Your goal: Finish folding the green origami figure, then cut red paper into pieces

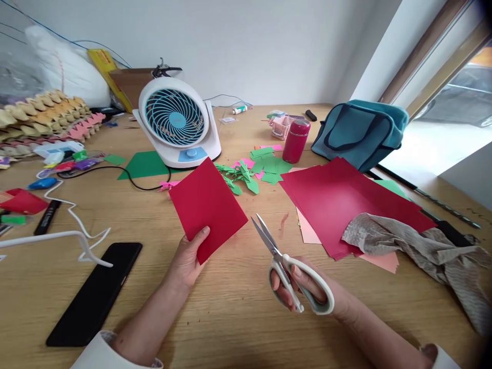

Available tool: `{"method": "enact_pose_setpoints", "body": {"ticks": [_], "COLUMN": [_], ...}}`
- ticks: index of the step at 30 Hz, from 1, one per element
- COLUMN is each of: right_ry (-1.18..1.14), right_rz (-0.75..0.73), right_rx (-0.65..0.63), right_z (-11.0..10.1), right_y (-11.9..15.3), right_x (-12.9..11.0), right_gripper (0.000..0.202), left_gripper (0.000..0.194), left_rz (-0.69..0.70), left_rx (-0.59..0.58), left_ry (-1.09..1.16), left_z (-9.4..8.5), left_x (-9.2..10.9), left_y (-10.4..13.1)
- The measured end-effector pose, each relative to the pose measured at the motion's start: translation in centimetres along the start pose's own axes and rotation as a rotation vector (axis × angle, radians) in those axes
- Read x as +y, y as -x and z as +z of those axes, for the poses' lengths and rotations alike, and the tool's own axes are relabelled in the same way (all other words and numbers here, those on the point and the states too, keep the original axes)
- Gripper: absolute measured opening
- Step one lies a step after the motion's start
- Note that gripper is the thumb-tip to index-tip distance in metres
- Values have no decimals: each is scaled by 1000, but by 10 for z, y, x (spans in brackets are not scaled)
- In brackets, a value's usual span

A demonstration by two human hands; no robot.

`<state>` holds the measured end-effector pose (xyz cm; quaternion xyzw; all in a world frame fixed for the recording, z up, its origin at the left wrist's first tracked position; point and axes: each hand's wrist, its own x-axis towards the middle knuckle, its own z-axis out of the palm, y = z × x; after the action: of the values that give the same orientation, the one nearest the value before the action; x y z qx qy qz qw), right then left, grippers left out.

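A red paper piece (210, 205) is pinched at its lower edge in my left hand (190, 259), thumb on top and the other fingers hidden beneath. My right hand (295, 284) has its fingers through the handles of white-and-grey scissors (274, 251). Their blades are slightly parted and point up and left, a little apart from the paper's right corner. Larger red sheets (338, 200) lie on the right over pink paper (308, 230). Behind the held paper are small green cut pieces (244, 177).
A white fan (177, 120) stands at the back, with a red flask (296, 141) and a teal bag (355, 133) to its right. A crumpled cloth (418, 256) lies at right. A black phone (96, 294), a white cable and a marker (46, 218) are at left.
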<state>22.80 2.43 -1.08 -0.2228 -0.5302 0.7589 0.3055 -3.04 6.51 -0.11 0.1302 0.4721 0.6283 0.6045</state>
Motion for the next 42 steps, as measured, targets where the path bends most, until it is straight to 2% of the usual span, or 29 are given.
{"method": "enact_pose_setpoints", "body": {"ticks": [7,22,34,42], "right_ry": [-76,-75,-88,-116], "right_rz": [-10,23,24,29], "right_rx": [-89,-75,-73,-49], "right_z": [2,3,0,3], "right_y": [3,1,1,1], "right_x": [2,1,5,2], "right_gripper": [58,59,57,55], "left_gripper": [24,18,37,46], "left_rz": [4,2,23,38], "left_rx": [36,48,35,-39], "left_ry": [40,-3,-86,-78], "left_z": [2,7,-2,-6], "left_x": [4,5,0,-4], "left_y": [3,6,-1,-1]}}
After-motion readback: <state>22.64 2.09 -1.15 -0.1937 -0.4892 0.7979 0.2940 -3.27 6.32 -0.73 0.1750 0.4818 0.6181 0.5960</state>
